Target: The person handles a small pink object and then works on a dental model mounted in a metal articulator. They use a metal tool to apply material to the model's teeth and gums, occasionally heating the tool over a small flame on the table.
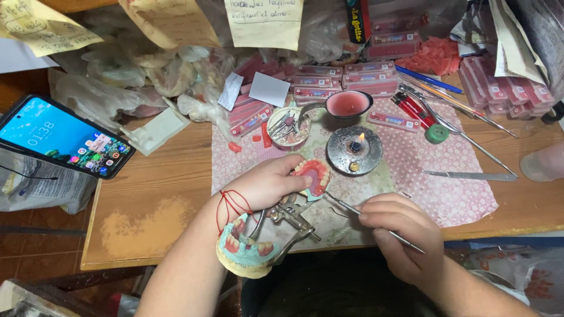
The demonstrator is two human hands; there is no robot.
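Note:
My left hand (267, 183) grips the upper arm of a metal dental articulator (292, 218) that carries a pink wax denture with white teeth (312, 175). The articulator's lower half holds a pale green plaster model with pink gums (245, 249), hanging over the table's near edge by my left wrist, which wears a red string. My right hand (404, 232) pinches a thin metal wax tool (346, 205) like a pen. Its tip touches the denture's right side.
A small lit burner (355, 149) stands just behind the denture on a pink patterned mat (437, 170). Behind it are a ladle of melted pink wax (348, 104), a bowl of burs (288, 125), several pink tooth cards, metal instruments (469, 175), a red lighter and a phone (61, 137) at left.

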